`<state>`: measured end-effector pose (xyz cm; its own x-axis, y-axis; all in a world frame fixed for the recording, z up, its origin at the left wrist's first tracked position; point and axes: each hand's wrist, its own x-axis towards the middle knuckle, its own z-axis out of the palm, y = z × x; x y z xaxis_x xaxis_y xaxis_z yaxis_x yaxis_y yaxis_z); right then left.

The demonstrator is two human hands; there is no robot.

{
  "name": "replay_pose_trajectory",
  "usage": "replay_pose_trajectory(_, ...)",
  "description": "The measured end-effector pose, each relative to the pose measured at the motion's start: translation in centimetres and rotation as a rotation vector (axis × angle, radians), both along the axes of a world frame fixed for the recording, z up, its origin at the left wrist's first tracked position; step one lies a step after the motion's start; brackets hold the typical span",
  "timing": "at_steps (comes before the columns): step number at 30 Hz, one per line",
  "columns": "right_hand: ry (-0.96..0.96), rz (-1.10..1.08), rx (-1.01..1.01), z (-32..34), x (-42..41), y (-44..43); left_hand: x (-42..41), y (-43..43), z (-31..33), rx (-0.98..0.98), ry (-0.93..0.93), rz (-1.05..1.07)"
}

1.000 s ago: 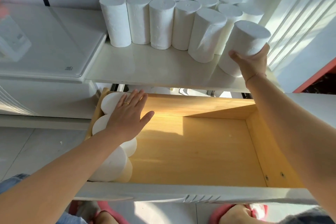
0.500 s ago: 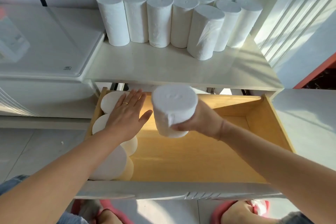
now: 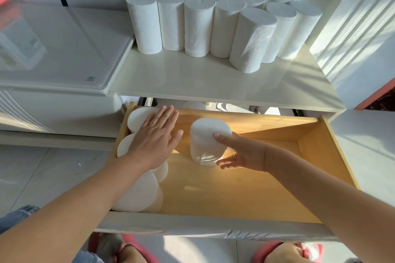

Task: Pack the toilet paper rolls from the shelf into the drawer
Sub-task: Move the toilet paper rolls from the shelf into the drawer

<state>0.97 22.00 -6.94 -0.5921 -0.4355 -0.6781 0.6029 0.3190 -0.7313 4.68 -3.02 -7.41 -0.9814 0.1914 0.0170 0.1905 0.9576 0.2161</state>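
Several white toilet paper rolls [image 3: 198, 25] stand upright in two rows at the back of the white shelf [image 3: 192, 79]. Below it, the wooden drawer [image 3: 235, 194] is pulled out. A column of rolls [image 3: 139, 194] stands along the drawer's left wall, and my left hand [image 3: 154, 141] lies flat and open on their tops. One more roll [image 3: 205, 141] stands upright on the drawer floor just right of that column. My right hand [image 3: 243, 151] cups its right side, thumb on the top edge and fingers low on the side.
A white glass-topped unit [image 3: 59, 49] adjoins the shelf on the left. White wall panels [image 3: 352, 28] rise on the right. The drawer's white front [image 3: 213, 228] is nearest to me, with my red slippers [image 3: 136, 250] on the tiled floor below.
My right hand took a roll from the shelf's right end, carried it down and left, and set it upright in the drawer. My left hand stayed on the packed rolls.
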Motion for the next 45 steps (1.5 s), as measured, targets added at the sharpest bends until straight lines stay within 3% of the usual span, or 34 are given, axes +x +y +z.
replay_pose_trajectory(11, 0.061, -0.115, -0.008, 0.0, -0.4, -6.8, -0.1, -1.1, 0.0, -0.004, 0.022, -0.100)
replay_pose_trajectory(16, 0.137, 0.054, 0.124, 1.1, -0.6, -6.1, -0.3, -1.1, 0.1, -0.025, 0.031, -0.124)
replay_pose_trajectory(19, 0.356, 0.078, 0.309, 3.8, -2.2, -5.1, -0.2, -1.1, 0.2, -0.030, 0.033, -0.138)
replay_pose_trajectory(22, 0.805, -0.280, 0.370, 7.1, -6.0, -3.0, 0.0, -1.0, 0.2, -0.038, 0.042, -0.137)
replay_pose_trajectory(24, 0.963, -0.552, 0.387, 8.6, -8.6, -1.4, 0.0, -1.0, 0.2, -0.052, 0.045, -0.129)
replay_pose_trajectory(28, 0.961, -0.766, 0.411, 9.2, -13.2, 0.8, -0.1, -1.0, 0.2, -0.059, 0.045, -0.116)
replay_pose_trajectory(35, 1.022, -0.645, 0.395, 8.7, -16.2, 1.2, -0.1, -1.0, 0.0, -0.052, 0.049, -0.117)
replay_pose_trajectory(45, 1.005, -0.754, 0.387, 9.4, -18.7, -0.6, -0.2, -1.1, -0.3, -0.034, 0.066, -0.131)
